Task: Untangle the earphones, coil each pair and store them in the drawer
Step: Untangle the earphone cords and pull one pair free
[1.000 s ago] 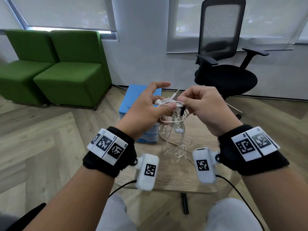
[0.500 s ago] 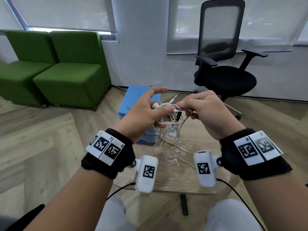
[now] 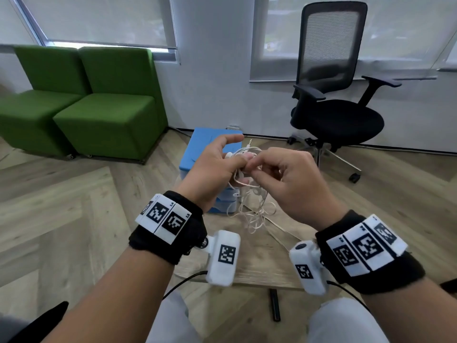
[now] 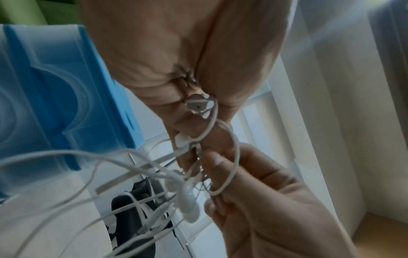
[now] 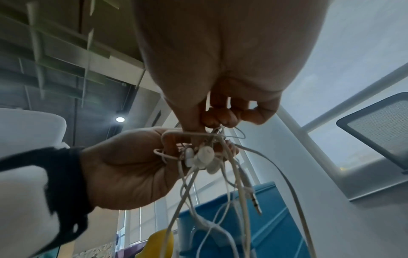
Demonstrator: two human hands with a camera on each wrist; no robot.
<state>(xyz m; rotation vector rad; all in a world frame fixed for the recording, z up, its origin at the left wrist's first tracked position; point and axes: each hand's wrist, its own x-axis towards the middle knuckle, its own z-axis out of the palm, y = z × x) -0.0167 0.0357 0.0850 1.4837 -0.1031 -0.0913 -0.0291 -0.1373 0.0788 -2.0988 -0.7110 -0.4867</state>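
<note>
Between both hands (image 3: 215,167) (image 3: 286,179) — thin, seemingly knotted earphones (image 3: 249,206).

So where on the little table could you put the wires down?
The near strip of the wooden table, between the two wrist cameras, shows bare wood. So does its right side, past the trailing cord. The middle is crowded: the earphones dangle there from both hands, and the blue drawer unit fills the far left corner.
</note>
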